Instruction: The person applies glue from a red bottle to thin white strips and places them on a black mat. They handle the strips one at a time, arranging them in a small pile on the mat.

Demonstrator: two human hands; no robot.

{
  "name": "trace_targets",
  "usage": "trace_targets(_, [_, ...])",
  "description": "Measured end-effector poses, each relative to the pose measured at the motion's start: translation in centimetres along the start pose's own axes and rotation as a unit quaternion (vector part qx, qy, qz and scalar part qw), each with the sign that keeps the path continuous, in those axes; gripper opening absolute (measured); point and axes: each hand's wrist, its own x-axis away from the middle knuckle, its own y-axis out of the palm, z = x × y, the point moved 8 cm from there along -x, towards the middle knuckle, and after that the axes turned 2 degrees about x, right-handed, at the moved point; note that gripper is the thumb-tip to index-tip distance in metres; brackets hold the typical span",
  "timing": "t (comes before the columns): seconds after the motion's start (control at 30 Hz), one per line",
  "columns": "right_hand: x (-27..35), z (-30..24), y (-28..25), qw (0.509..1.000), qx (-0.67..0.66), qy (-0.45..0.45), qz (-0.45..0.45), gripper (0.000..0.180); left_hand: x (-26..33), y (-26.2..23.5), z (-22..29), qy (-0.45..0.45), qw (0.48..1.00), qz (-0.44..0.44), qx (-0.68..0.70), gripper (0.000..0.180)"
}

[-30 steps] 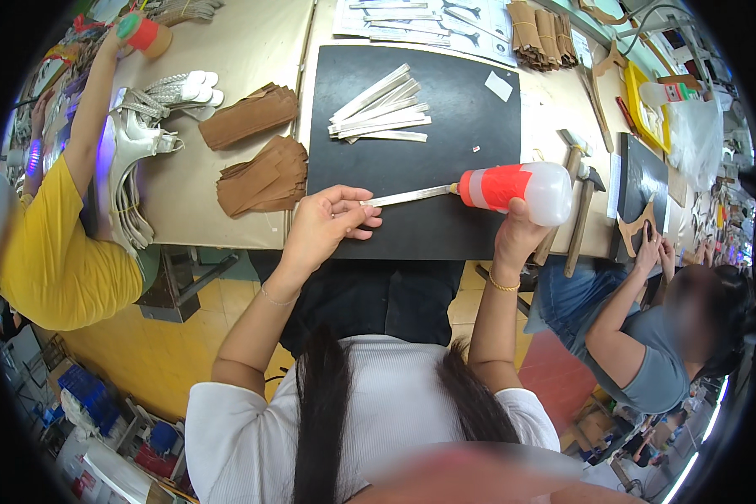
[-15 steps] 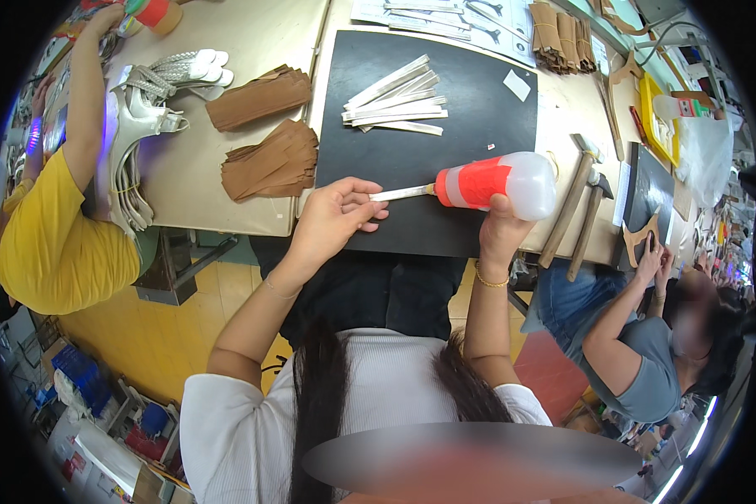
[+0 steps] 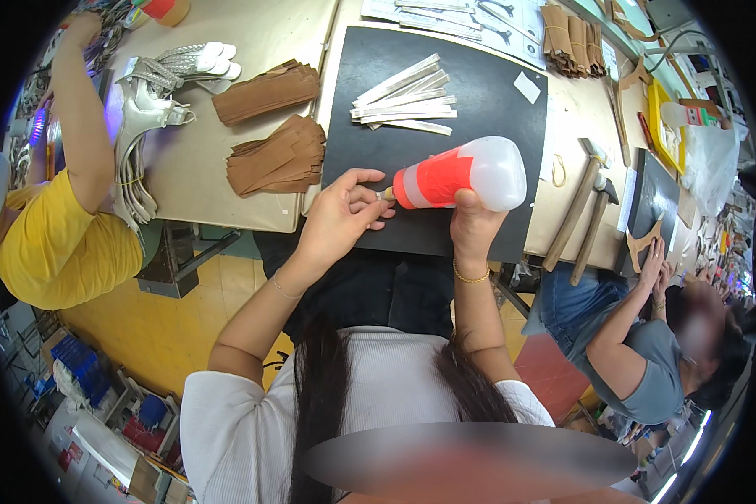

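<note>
Beige worktable (image 3: 252, 34): black mat (image 3: 479, 92), brown leather stacks (image 3: 273, 155), hammers (image 3: 581, 210).

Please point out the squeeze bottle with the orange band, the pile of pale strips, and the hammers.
Translucent squeeze bottle with orange band (image 3: 458, 175), head view, orange band.
Pile of pale flat strips (image 3: 405, 103), head view, middle.
Two wooden-handled hammers (image 3: 575, 214), head view, handle.
</note>
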Motion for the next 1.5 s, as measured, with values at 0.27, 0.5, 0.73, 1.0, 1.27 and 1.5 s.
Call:
trace_targets(0.27, [-1.7,0.2,-1.6,0.992,-0.088,0.019,0.087,0.077,-0.2,0.1,0.0,0.000,0.999,-0.016,0.037,0.031])
trace_targets(0.5, [-3.3,-4.0,-9.3,0.975,-0.105,-0.036,0.195,0.073,-3.8,1.0,4.8,0.018,0.996,-0.060,0.057,0.025])
trace_targets(0.73, [-1.4,-2.5,-10.8,0.970,-0.121,-0.026,0.209,0.073,-17.6,5.5,14.2,0.195,0.976,-0.091,-0.031,0.032])
trace_targets(1.0, [-1.7,-2.3,-10.1,0.984,-0.089,-0.009,0.154,0.086,-30.2,9.3,19.0,0.224,0.963,-0.103,-0.113,0.030])
trace_targets(1.27, [-1.5,-2.0,-10.5,0.986,-0.048,0.003,0.161,0.087,-25.5,5.2,20.0,0.217,0.926,-0.079,-0.298,0.029])
trace_targets(1.5, [-1.6,-2.1,-10.2,0.987,-0.037,-0.004,0.153,0.085,-9.9,-1.1,14.4,0.187,0.839,0.017,-0.511,0.023])
